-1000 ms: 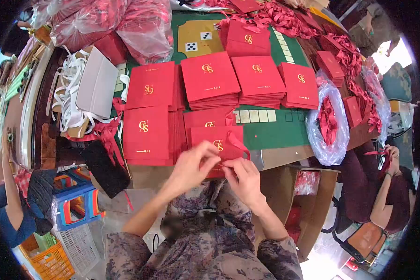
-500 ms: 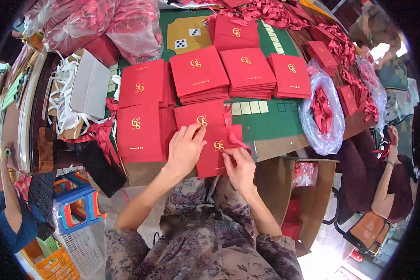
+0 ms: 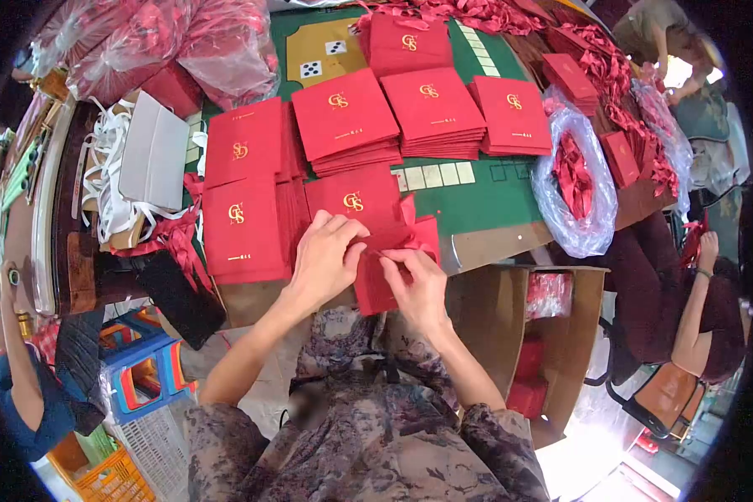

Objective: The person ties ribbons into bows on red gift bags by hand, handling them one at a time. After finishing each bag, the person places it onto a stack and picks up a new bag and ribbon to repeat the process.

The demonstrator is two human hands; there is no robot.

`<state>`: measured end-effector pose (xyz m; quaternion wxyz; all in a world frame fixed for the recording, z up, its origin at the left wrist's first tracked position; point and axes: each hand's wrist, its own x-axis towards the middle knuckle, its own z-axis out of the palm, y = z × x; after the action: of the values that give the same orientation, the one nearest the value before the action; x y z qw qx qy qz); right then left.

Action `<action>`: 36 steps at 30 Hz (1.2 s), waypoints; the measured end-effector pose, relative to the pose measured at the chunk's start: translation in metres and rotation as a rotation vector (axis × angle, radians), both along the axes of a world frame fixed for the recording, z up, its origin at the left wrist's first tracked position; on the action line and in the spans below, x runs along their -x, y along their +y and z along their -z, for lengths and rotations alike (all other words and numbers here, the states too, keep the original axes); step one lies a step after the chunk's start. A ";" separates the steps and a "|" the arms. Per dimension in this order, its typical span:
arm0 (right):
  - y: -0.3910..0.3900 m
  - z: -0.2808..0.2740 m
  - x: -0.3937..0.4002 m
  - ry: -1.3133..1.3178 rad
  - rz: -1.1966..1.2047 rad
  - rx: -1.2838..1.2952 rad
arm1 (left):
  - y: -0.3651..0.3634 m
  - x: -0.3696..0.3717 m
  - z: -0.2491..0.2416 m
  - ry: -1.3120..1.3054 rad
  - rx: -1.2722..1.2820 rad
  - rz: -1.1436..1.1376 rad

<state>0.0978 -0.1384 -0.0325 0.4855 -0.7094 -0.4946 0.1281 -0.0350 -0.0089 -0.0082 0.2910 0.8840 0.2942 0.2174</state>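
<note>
A red envelope-like piece (image 3: pixel 376 289) lies at the table's near edge, overlapping a stack of red cards with a gold emblem (image 3: pixel 354 194). Over its upper left is my left hand (image 3: pixel 328 255), thumb and fingers closed on something too small to make out. My right hand (image 3: pixel 417 289) pinches at the piece's upper right, its fingertips near a thin dark line between the hands. A red ribbon (image 3: pixel 416 227) spreads behind the right fingers. To the left stands another stack of red cards (image 3: pixel 238 230). Further stacks (image 3: pixel 345 117) line up behind.
Left are a box of white ribbons (image 3: pixel 152 151) and a dark pouch (image 3: pixel 181 297). A plastic bag of red ribbon (image 3: pixel 574 184) lies right. Plastic-wrapped red bundles (image 3: pixel 226 50) sit back left. An open cardboard box (image 3: pixel 498 318) is below right. People sit at both sides.
Both hands have drawn closer together over the near red piece, hiding its gold emblem. The whole view has shifted slightly, with the stacks now a little higher and further left.
</note>
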 end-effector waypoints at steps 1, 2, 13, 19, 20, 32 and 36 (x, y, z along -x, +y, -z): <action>0.002 0.000 0.004 0.008 0.003 0.038 | -0.002 -0.001 -0.004 0.050 -0.070 -0.014; 0.004 -0.001 0.007 -0.009 0.024 0.082 | -0.002 -0.001 -0.006 0.053 -0.068 -0.009; 0.005 -0.007 0.016 0.087 0.072 0.022 | 0.010 0.001 -0.014 0.079 0.423 -0.028; 0.005 -0.012 0.015 0.158 0.086 0.073 | 0.007 0.001 -0.014 0.103 0.501 -0.024; 0.004 -0.014 0.015 0.207 0.089 0.095 | 0.007 0.001 -0.013 0.095 0.508 -0.023; 0.001 -0.017 0.011 0.293 0.068 0.125 | 0.008 0.002 -0.010 0.039 0.598 -0.012; 0.003 -0.017 0.009 0.295 0.063 0.121 | 0.007 0.000 -0.016 0.080 0.548 -0.011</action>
<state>0.0883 -0.1353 -0.0159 0.5129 -0.7262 -0.3868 0.2449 -0.0352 -0.0014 0.0080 0.5061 0.7787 0.3580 0.0963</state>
